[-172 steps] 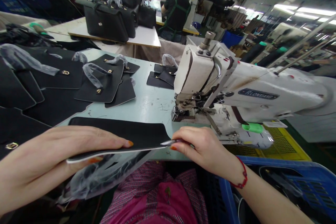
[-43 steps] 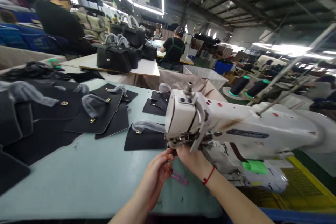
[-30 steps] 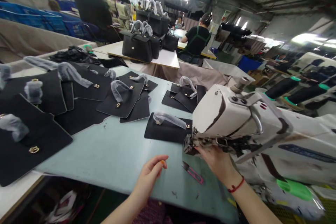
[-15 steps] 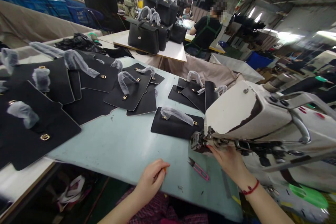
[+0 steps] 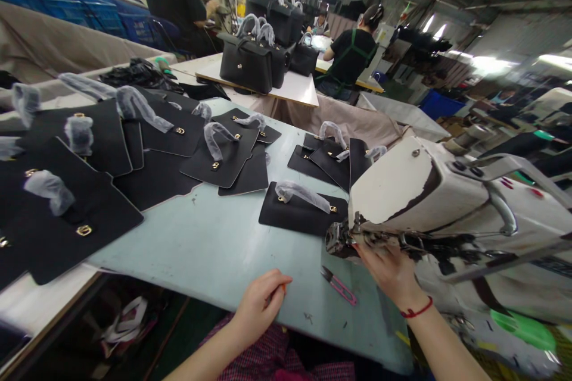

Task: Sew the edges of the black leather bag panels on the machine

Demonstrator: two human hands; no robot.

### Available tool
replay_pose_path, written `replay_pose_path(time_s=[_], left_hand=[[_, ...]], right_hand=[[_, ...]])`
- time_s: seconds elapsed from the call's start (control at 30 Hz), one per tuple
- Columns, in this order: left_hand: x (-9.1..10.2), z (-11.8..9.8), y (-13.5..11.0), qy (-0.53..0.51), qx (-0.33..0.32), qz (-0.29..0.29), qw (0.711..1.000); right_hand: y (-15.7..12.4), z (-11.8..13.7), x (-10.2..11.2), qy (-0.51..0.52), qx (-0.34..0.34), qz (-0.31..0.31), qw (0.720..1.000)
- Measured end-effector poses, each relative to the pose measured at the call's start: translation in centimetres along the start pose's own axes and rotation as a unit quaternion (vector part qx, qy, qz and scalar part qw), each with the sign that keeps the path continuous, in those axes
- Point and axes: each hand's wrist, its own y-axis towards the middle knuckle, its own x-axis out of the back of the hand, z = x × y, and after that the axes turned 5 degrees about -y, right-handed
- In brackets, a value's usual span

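My right hand [image 5: 388, 268] reaches up under the head of the white sewing machine [image 5: 429, 196], fingers at the needle area; what they hold, if anything, is hidden. My left hand [image 5: 261, 303] rests loosely curled on the near edge of the pale green table [image 5: 210, 250], holding nothing I can see. Pink thread snips [image 5: 338, 286] lie on the table between my hands. A black bag panel with a wrapped handle [image 5: 299, 211] lies just left of the machine head.
Several black bag panels [image 5: 218, 158] with wrapped handles and gold fittings cover the table's left and far side. Finished black handbags [image 5: 248, 59] stand on a farther table. Other people work at the back. A blue crate [image 5: 435, 104] sits far right.
The view has swung left and down over the table. My left hand drew back from the machine to the table's near edge. My right hand stays at the needle area.
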Motion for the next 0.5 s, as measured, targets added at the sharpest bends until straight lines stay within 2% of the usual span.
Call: replay_pose_path(time_s=[0.17, 0.23, 0.3, 0.37, 0.43, 0.5], left_hand=[[0.2, -0.2, 0.1, -0.002, 0.002, 0.002, 1.0], [-0.1, -0.6, 0.1, -0.028, 0.02, -0.011, 0.999], [-0.9, -1.0, 0.1, -0.094, 0.071, -0.011, 0.993], [-2.2, -1.7, 0.0, -0.214, 0.143, 0.015, 0.966], [-3.4, -2.2, -0.1, -0.331, 0.208, 0.041, 0.92], [-4.3, -2.7, -0.1, -0.381, 0.254, 0.03, 0.889]], right_hand=[[-0.4, 0.6, 0.9, 0.067, -0.084, -0.055, 0.993], [-0.9, 1.9, 2.1, 0.105, -0.14, -0.073, 0.982], [-1.6, 4.2, 3.3, 0.175, -0.182, -0.064, 0.966], [-2.4, 7.3, 4.1, 0.239, -0.196, -0.037, 0.95], [-3.0, 10.5, 4.3, 0.27, -0.203, -0.022, 0.941], [-3.3, 13.3, 4.1, 0.286, -0.216, -0.026, 0.933]])
